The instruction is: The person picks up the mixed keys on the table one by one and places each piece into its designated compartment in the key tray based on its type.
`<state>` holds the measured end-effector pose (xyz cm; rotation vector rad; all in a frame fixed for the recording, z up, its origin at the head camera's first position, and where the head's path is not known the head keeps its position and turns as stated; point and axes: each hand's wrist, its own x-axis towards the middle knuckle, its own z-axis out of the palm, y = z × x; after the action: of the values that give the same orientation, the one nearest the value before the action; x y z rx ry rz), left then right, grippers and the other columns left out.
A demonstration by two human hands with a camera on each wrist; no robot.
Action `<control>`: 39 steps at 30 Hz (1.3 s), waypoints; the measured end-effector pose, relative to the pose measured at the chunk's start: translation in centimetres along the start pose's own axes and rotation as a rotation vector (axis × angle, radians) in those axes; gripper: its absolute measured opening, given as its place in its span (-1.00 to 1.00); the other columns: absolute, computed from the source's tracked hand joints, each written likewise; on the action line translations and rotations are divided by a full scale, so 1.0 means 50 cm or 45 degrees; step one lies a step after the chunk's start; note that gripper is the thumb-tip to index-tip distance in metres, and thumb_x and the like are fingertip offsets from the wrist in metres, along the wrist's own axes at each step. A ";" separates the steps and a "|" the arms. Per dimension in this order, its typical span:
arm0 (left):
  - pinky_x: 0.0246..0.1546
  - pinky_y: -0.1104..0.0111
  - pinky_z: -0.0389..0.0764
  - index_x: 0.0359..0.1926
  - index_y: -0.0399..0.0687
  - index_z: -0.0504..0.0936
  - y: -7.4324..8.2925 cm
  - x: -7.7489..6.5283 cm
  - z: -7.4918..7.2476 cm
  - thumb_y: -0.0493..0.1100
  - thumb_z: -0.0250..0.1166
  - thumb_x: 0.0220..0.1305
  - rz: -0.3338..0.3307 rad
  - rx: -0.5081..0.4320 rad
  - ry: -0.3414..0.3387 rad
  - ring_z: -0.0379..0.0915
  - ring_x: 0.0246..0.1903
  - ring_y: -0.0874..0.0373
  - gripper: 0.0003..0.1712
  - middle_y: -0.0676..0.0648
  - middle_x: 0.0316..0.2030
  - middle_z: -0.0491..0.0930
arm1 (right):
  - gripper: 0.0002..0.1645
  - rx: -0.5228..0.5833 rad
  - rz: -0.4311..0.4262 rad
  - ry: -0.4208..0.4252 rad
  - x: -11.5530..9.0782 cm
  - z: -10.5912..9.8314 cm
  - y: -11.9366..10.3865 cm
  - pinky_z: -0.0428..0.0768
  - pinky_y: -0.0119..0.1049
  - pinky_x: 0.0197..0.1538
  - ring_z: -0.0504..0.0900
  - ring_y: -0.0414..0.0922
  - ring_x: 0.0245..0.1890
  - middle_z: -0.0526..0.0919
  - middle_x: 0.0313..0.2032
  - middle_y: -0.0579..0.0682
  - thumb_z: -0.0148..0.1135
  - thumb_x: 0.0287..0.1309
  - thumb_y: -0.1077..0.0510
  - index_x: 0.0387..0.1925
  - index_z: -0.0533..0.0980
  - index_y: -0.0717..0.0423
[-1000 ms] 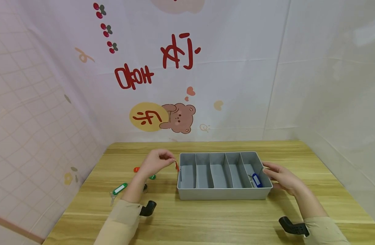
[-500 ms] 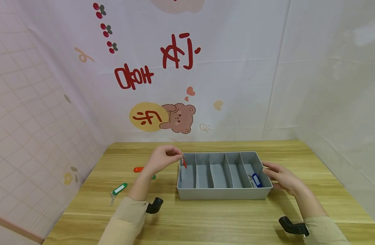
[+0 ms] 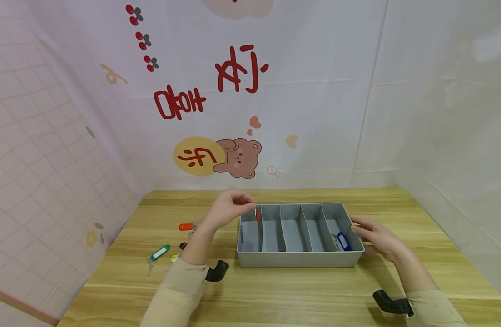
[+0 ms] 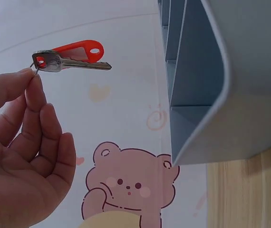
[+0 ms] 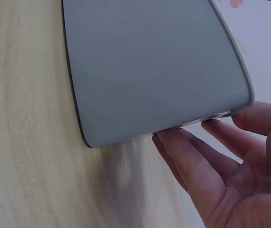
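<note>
My left hand [image 3: 230,210] pinches the metal ring of a key with a red key tag [image 4: 95,51], thumb against fingertip. From the ring the silver key [image 4: 76,63] hangs beside the tag, over the leftmost compartment of a grey divided box [image 3: 299,259]. My right hand [image 3: 377,238] rests its fingertips on the outside of the box's right end, with one tip at the rim. In the right wrist view these fingers [image 5: 192,156] lie fairly straight against the wall. A blue key tag [image 3: 343,241] with its key lies in the rightmost compartment.
On the wooden table [image 3: 287,299], left of the box, lie a green key tag [image 3: 160,252] with a key, an orange-red tag [image 3: 186,226], a yellow tag [image 3: 175,258] and a black item [image 3: 182,245]. My left forearm partly covers this group. A printed cloth [image 3: 315,113] hangs behind.
My left hand has carried the red-tagged key rightward, from outside the box's left end to over the leftmost compartment. The yellow tag has come into sight. My right hand has stayed put.
</note>
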<state>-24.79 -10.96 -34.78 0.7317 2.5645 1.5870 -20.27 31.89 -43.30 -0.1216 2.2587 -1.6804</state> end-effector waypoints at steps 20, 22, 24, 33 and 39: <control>-0.30 0.35 0.56 -0.27 -0.10 0.76 0.056 0.044 0.059 -0.18 0.41 0.24 0.070 0.002 -0.020 0.54 -0.34 0.18 -0.91 0.06 -0.36 0.66 | -0.20 0.012 -0.006 0.001 0.002 -0.004 0.003 0.65 -0.14 -0.08 0.59 -0.15 0.00 0.28 0.28 0.49 -0.01 0.51 0.08 0.49 -0.09 0.42; -0.28 0.35 0.57 -0.25 -0.10 0.77 0.062 0.047 0.065 -0.19 0.41 0.24 0.068 -0.012 -0.025 0.54 -0.33 0.18 -0.91 0.05 -0.35 0.66 | -0.20 0.020 -0.002 0.005 0.003 -0.004 0.002 0.65 -0.14 -0.08 0.60 -0.14 0.00 0.28 0.28 0.49 -0.01 0.51 0.07 0.49 -0.08 0.41; -0.27 0.34 0.57 -0.24 -0.10 0.77 0.069 0.049 0.070 -0.20 0.41 0.24 0.061 -0.025 -0.033 0.54 -0.32 0.18 -0.90 0.05 -0.34 0.67 | -0.20 0.010 -0.012 -0.006 0.004 -0.004 0.002 0.65 -0.14 -0.08 0.59 -0.12 0.01 0.27 0.28 0.50 -0.02 0.51 0.07 0.49 -0.10 0.42; -0.28 0.37 0.55 -0.26 -0.10 0.78 0.080 0.066 0.098 -0.20 0.41 0.24 0.069 -0.013 -0.071 0.54 -0.34 0.24 -0.91 0.07 -0.36 0.67 | -0.20 0.010 -0.003 0.009 0.003 -0.004 0.003 0.65 -0.13 -0.07 0.58 -0.11 0.02 0.27 0.28 0.49 -0.01 0.51 0.07 0.49 -0.09 0.42; -0.30 0.39 0.53 -0.25 -0.09 0.79 0.080 0.073 0.117 -0.19 0.41 0.24 0.044 -0.009 -0.085 0.53 -0.33 0.26 -0.90 0.10 -0.35 0.68 | -0.19 0.030 -0.004 -0.003 0.004 -0.004 0.003 0.65 -0.12 -0.07 0.60 -0.13 -0.01 0.31 0.26 0.47 -0.01 0.51 0.08 0.49 -0.11 0.43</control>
<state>-24.94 -3.10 -33.38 0.8178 2.5121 1.5526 -20.51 32.07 -43.42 -0.1218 2.2374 -1.7076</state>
